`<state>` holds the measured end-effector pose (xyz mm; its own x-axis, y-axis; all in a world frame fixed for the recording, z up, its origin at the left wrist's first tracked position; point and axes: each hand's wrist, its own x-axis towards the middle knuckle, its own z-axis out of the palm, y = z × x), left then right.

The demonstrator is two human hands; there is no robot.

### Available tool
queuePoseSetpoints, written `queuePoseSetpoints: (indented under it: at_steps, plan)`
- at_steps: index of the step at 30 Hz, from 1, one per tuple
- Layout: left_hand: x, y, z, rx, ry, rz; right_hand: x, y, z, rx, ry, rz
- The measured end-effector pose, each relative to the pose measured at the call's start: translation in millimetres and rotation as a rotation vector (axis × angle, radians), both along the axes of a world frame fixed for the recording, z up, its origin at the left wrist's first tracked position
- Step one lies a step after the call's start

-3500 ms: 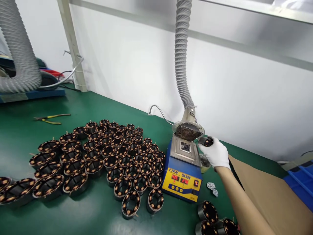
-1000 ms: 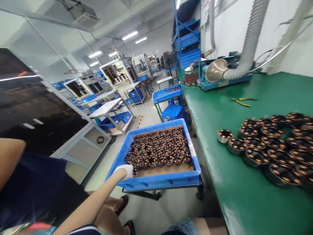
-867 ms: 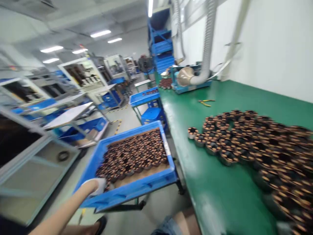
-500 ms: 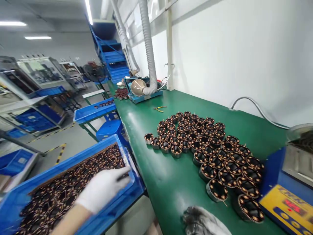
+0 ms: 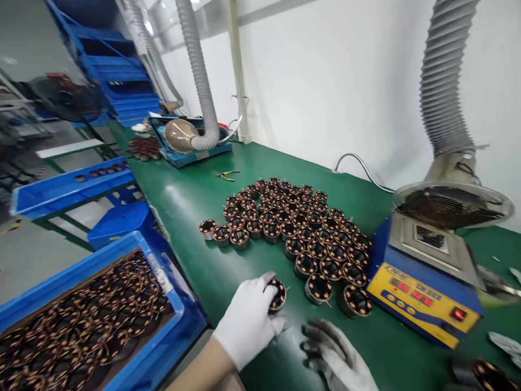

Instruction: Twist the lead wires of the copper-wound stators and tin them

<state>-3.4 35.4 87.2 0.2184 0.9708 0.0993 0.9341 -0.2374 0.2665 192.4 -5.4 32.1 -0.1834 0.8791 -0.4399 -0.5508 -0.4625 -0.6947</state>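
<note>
My left hand (image 5: 249,320), in a white glove, is closed around a motor stator (image 5: 278,298) with copper windings. It holds this stator low over the green bench (image 5: 203,260), at the near side of the other stators (image 5: 299,220) grouped there. A short wire end sticks out from its rim. To the right, my right hand (image 5: 340,353) wears a grey-stained glove. Its loosely bent fingers are apart with nothing between them. The closest standing stators (image 5: 318,288) are just beyond both hands.
A blue bin (image 5: 140,326) full of stators stands at the left. On the right is a blue-and-yellow solder pot (image 5: 423,298) with red digits, under an extraction hose (image 5: 448,81). Pliers (image 5: 227,175) lie farther back. Another stator (image 5: 488,376) sits at the lower right.
My left hand has moved from the bin to over the bench, and the stator in it now shows clearly. The view has turned right, bringing in the whole solder pot.
</note>
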Motion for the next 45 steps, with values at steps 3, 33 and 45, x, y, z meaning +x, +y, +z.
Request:
queuePoseSetpoints:
  at_steps: [3, 33, 45]
  plan:
    - [19.9, -31.5, -11.2, -0.068, -0.13, -0.128, -9.0, 4.4, 11.8, 0.129, -0.231, -0.076]
    - [29.5, -40.7, -6.0, -0.247, -0.659, -0.242, -20.0, -15.9, 22.6, -0.141, 0.492, 0.15]
    - [41.0, -15.6, 6.2, -0.636, -1.184, 0.307, -18.2, -12.6, 15.1, -0.106, 0.569, 0.24]
